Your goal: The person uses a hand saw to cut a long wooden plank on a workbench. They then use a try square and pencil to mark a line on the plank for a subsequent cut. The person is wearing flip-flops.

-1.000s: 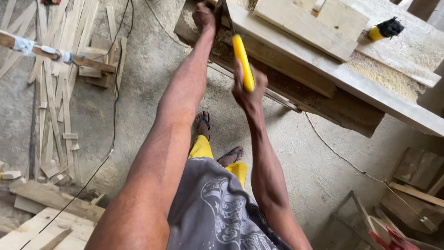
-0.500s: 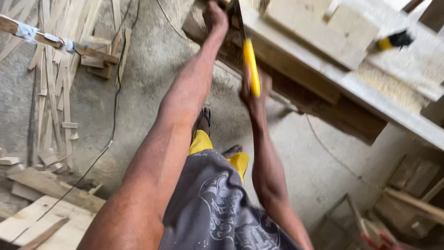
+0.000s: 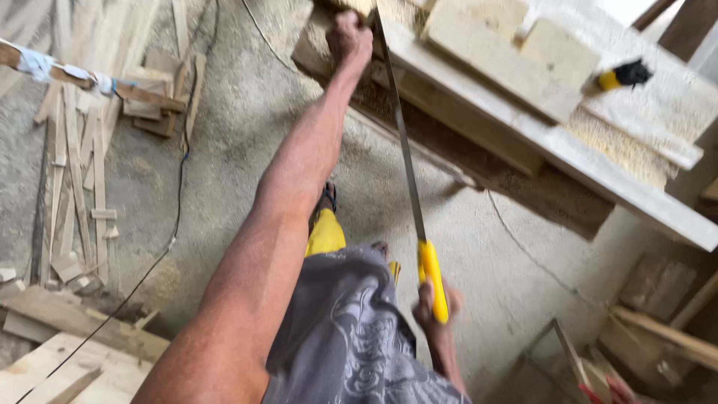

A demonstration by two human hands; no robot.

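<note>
Handsaw point(image 3: 407, 161) with yellow handle runs from 12 to 6 o'clock, its blade meeting the tabletop point(image 3: 568, 161) edge beside stacked wood blocks point(image 3: 508, 52). Right hand point(image 3: 435, 310), fingers wrapped fully round the handle; left hand point(image 3: 350, 36), fingers curled closed, presses the board end at 12 o'clock. Concrete floor point(image 3: 247, 135) lies open below; scrap laths point(image 3: 75, 172) at 9 o'clock.

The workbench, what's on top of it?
On the workbench lie pale wood blocks, sawdust and a yellow-and-black tool. The left hand covers the piece it presses down.
</note>
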